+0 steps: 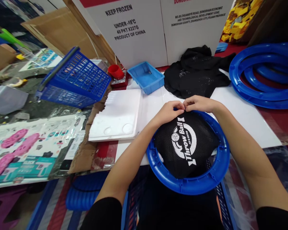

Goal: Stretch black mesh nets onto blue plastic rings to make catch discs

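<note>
A blue plastic ring rests in front of my body. Across its middle lies a black mesh net with a white "Throw Ball" print. At the ring's far rim, my left hand and my right hand meet with fingertips nearly touching. Both pinch the net's edge against the rim. Small gaps show between net and ring at the near left and right. Just beyond my hands, a pile of black mesh nets spreads over the white table surface.
Blue rings are stacked at right. Left of the nets stand a blue tray, a red cup and a tilted blue basket. White foam lies left of my left forearm. White cartons stand behind.
</note>
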Demonstrator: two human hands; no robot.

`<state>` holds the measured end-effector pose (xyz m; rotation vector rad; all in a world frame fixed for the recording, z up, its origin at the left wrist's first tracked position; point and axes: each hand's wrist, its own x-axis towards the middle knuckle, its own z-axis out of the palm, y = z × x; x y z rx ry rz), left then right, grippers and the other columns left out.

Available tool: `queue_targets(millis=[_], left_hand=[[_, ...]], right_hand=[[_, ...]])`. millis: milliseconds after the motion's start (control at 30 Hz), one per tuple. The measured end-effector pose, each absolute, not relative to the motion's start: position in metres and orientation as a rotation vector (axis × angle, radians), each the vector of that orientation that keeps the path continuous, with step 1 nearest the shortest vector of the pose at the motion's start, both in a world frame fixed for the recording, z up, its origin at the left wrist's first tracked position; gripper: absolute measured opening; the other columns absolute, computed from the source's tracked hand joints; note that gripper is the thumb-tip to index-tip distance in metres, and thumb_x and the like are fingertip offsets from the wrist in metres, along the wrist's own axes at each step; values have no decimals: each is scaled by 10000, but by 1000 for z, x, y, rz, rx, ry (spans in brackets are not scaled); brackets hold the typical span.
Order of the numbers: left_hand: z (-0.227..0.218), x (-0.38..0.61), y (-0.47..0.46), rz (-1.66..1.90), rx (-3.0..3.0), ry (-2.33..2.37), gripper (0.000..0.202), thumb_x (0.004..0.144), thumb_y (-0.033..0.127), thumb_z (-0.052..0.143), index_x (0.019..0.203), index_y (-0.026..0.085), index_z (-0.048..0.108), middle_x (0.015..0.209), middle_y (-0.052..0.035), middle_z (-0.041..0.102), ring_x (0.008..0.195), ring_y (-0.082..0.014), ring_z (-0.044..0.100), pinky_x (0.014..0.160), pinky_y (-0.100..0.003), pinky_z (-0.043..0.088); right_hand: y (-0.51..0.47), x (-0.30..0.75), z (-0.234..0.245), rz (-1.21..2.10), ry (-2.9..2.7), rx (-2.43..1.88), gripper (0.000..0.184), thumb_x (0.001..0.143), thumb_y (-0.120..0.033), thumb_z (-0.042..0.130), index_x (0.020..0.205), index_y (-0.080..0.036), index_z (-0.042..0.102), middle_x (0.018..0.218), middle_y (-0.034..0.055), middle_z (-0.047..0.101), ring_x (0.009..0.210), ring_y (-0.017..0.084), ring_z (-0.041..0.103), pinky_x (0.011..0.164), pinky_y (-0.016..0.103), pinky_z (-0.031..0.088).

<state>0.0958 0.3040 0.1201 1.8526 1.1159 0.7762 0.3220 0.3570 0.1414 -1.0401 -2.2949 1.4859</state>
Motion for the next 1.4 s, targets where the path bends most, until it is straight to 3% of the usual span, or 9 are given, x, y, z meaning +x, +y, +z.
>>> queue_targets(millis=[200, 400, 600, 800, 933, 1100, 1167, 1267, 1400], left_hand=[[112, 96, 306, 841, 1803, 1111, 117, 870, 201, 682, 936, 186, 777, 972, -33, 798, 958, -206, 734, 948, -364, 551], [115, 97, 301, 823, 1886, 1164, 130, 877, 176, 660, 935, 196, 774, 977, -23, 804, 959, -210, 735, 939, -360, 553], [129, 91, 288, 700, 2222, 1120, 118, 965, 236, 656, 989, 208, 768, 1098, -69, 775, 1062, -245, 703, 996, -391, 533], [133, 78, 277, 463, 2456, 1270, 248, 1064, 327, 548, 1036, 207, 763, 1071, -97, 754, 1076, -286, 666, 982, -429, 516], [138, 65, 274, 417, 2480, 1410, 226, 1049, 337, 561, 1054, 209, 747, 1050, -103, 742, 1047, -293, 670, 926, -409, 512], [149, 54, 269, 364, 2415, 1576, 340, 1059, 456, 580, 878, 204, 719, 841, -101, 716, 824, -274, 664, 824, -392, 481], [152, 52, 268, 361, 2458, 1567, 379, 1069, 455, 569, 836, 193, 713, 832, -111, 711, 828, -280, 670, 833, -402, 480], [153, 51, 269, 420, 2565, 1359, 299, 1079, 368, 560, 957, 175, 753, 964, -122, 741, 956, -288, 694, 906, -410, 500], [149, 51, 273, 437, 2513, 1098, 228, 1059, 269, 570, 1124, 186, 772, 1116, -101, 772, 1079, -268, 701, 1005, -410, 519]], right_hand=[[360, 324, 140, 1508, -2277, -1016, 246, 802, -376, 689, 927, -186, 781, 819, -10, 642, 830, 186, 534, 763, 312, 391], [354, 316, 143, 1384, -2344, -1089, 192, 752, -356, 661, 837, -197, 727, 746, -23, 594, 741, 168, 492, 695, 318, 343], [349, 313, 142, 1284, -2384, -1115, 192, 717, -312, 684, 869, -200, 719, 849, 16, 694, 803, 198, 579, 729, 320, 398], [354, 330, 150, 1395, -2399, -1018, 341, 865, -487, 725, 1003, -178, 761, 944, 53, 748, 892, 232, 639, 800, 342, 457], [353, 335, 155, 1312, -2487, -1008, 448, 873, -623, 738, 982, -191, 775, 1037, 71, 754, 954, 254, 642, 853, 360, 462], [343, 322, 154, 1188, -2583, -884, 304, 902, -504, 715, 945, -206, 763, 1127, 80, 732, 1004, 249, 629, 898, 356, 458], [340, 315, 151, 1140, -2628, -811, 240, 924, -425, 667, 923, -198, 744, 1109, 81, 725, 979, 235, 619, 886, 352, 451], [337, 310, 149, 1108, -2630, -800, 223, 944, -389, 626, 943, -191, 729, 1064, 72, 719, 951, 227, 616, 875, 348, 446], [335, 311, 153, 1180, -2612, -833, 357, 1003, -533, 603, 1004, -199, 731, 1051, 70, 720, 946, 236, 617, 859, 351, 444]])
